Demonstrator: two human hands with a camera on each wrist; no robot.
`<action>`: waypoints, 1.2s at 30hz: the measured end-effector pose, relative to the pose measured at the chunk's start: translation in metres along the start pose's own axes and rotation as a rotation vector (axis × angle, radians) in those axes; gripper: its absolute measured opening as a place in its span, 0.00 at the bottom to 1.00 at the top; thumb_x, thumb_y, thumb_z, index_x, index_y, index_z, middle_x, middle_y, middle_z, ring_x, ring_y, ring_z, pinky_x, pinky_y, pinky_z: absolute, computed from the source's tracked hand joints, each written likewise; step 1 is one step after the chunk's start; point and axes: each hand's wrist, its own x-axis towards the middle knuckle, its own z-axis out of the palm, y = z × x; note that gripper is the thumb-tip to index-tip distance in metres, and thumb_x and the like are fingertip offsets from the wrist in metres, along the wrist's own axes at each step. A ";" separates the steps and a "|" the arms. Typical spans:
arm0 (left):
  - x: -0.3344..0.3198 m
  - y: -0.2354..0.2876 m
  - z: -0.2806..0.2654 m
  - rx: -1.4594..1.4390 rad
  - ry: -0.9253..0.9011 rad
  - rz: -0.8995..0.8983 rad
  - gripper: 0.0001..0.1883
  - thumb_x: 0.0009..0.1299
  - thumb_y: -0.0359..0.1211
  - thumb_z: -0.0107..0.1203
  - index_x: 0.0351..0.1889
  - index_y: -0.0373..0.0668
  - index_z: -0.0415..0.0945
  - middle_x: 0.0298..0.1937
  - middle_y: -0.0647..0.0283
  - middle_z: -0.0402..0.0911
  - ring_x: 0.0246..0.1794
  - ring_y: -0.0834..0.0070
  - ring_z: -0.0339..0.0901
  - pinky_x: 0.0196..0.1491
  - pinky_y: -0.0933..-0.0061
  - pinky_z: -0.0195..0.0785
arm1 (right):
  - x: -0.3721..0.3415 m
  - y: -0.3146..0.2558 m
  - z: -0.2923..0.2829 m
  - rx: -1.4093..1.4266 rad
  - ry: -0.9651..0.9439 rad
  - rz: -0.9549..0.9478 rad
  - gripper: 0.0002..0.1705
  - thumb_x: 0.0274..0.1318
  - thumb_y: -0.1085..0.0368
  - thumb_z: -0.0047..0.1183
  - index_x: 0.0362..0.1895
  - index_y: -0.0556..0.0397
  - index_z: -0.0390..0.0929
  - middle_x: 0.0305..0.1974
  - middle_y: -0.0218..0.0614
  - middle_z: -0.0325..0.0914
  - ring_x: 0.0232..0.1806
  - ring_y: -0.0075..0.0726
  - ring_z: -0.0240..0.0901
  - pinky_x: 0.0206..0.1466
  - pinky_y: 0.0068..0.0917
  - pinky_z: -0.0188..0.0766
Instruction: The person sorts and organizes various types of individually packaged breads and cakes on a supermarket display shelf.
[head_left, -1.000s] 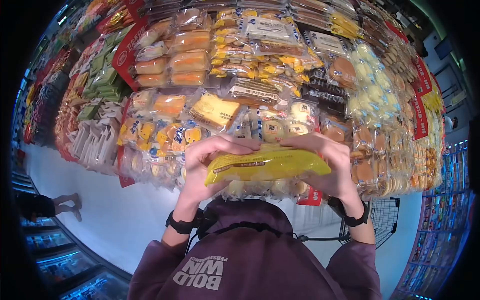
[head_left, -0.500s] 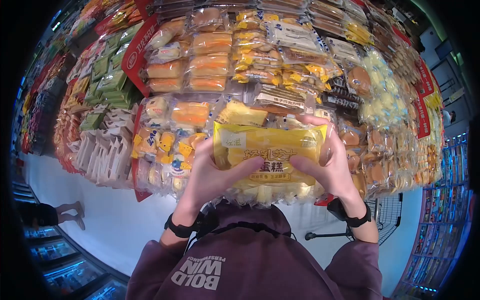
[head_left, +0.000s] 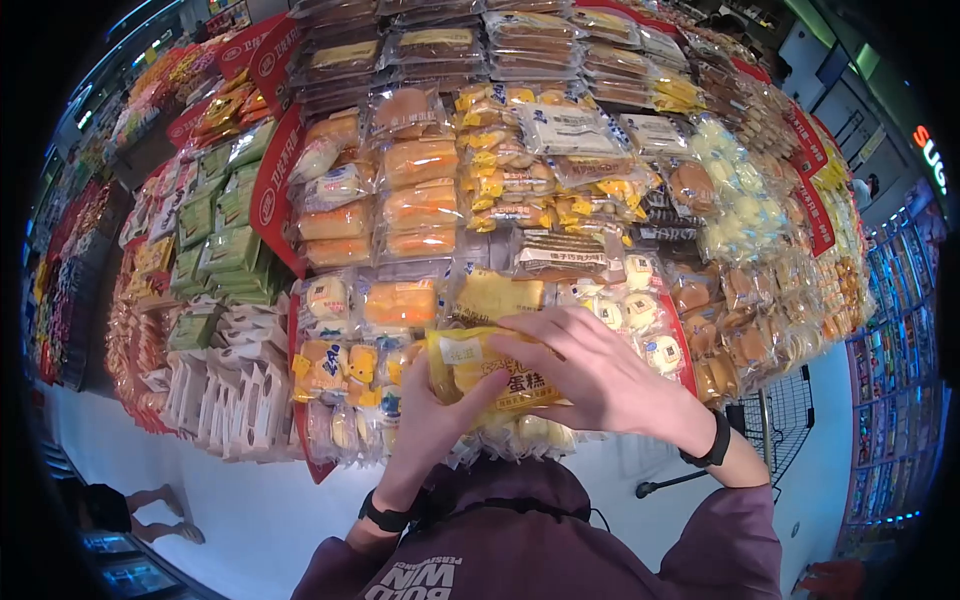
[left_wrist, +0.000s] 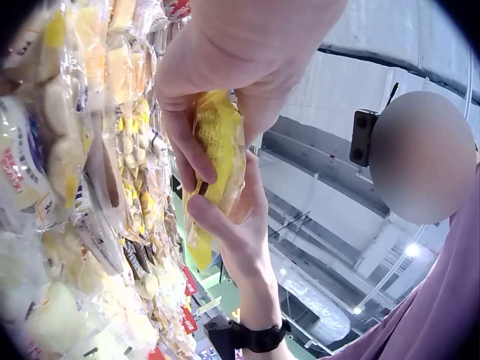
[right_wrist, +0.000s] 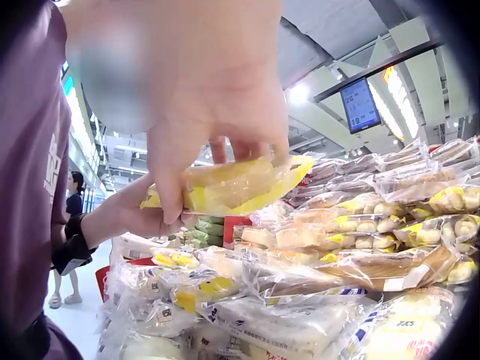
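A yellow packaged cake [head_left: 465, 355] with printed Chinese lettering is held above the front of a display of wrapped breads. My left hand [head_left: 432, 412] grips its left end, the thumb across the front. My right hand [head_left: 595, 372] reaches over the right part and covers some of the lettering, fingers along the top edge. In the left wrist view both hands hold the yellow wrapper [left_wrist: 221, 146], seen from its narrow side. The right wrist view shows the fingers of my right hand [right_wrist: 225, 97] curled over the clear side of the pack.
Stacks of wrapped bread rolls [head_left: 418, 200] and clear-bagged cakes rise in front. Red sign strips [head_left: 278, 190] divide the sections. A black wire shopping cart [head_left: 790, 415] stands at the right. Another person's legs [head_left: 165, 515] show at the left.
The pack was turned from its narrow edge to its lettered front, and has come lower and left. My right hand has slid from its right end across the front.
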 end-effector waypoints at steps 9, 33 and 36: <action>-0.002 -0.011 -0.032 -0.302 0.053 0.132 0.25 0.79 0.41 0.43 0.66 0.32 0.63 0.60 0.51 0.75 0.55 0.63 0.79 0.53 0.66 0.77 | 0.047 0.025 -0.018 0.001 0.037 -0.053 0.45 0.40 0.60 0.68 0.66 0.49 0.65 0.57 0.40 0.71 0.57 0.47 0.69 0.62 0.43 0.66; 0.010 0.006 -0.070 0.004 0.047 0.021 0.12 0.77 0.30 0.47 0.49 0.30 0.76 0.43 0.55 0.84 0.37 0.73 0.83 0.40 0.74 0.78 | 0.099 0.144 -0.118 -0.263 0.125 0.162 0.45 0.45 0.50 0.69 0.66 0.50 0.66 0.60 0.49 0.72 0.63 0.54 0.68 0.67 0.44 0.63; 0.009 0.004 -0.064 0.079 0.081 0.011 0.12 0.78 0.31 0.46 0.47 0.31 0.76 0.45 0.54 0.83 0.37 0.71 0.84 0.39 0.72 0.77 | 0.087 0.172 -0.133 -0.316 0.155 0.176 0.45 0.44 0.51 0.70 0.66 0.49 0.66 0.60 0.49 0.73 0.63 0.54 0.68 0.67 0.44 0.63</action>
